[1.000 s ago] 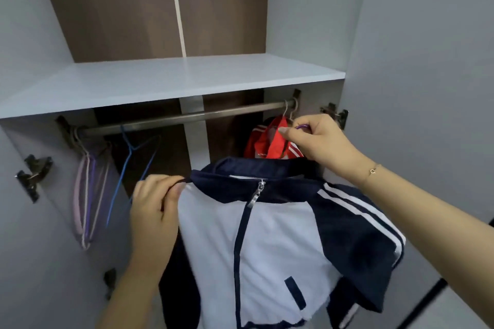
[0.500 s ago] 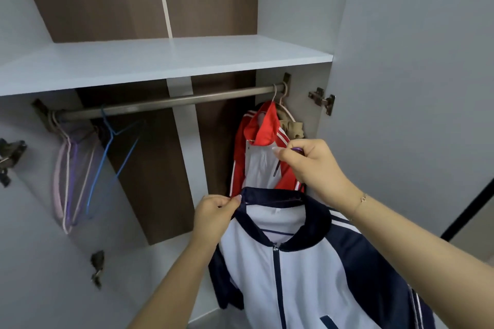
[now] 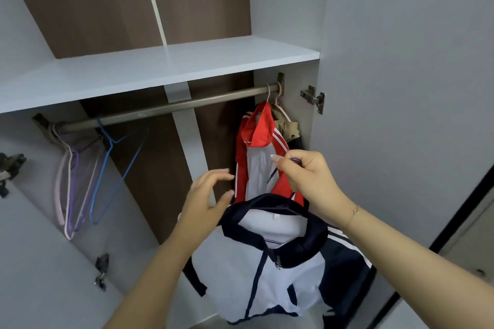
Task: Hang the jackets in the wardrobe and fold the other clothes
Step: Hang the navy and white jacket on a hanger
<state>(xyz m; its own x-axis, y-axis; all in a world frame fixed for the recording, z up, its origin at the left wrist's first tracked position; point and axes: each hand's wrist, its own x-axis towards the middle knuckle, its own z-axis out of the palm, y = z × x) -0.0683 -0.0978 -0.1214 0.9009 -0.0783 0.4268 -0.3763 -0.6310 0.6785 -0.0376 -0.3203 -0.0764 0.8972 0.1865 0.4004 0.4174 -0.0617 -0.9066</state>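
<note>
Navy jacket: we are carrying it on its hanger, below the rail — not yet hooked.
Right hand: pinching the purple hook, taking the weight.
Left hand: fingers spread, gripping nothing — hovering beside the collar.
Red jacket: hanging far right.

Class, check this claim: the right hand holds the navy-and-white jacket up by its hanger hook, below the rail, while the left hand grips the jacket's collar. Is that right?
One detail is wrong. The left hand grips nothing: its fingers are spread open beside the collar. The rest holds: the right hand holds the jacket by its hanger hook, below the rail. The head view shows it.
</note>
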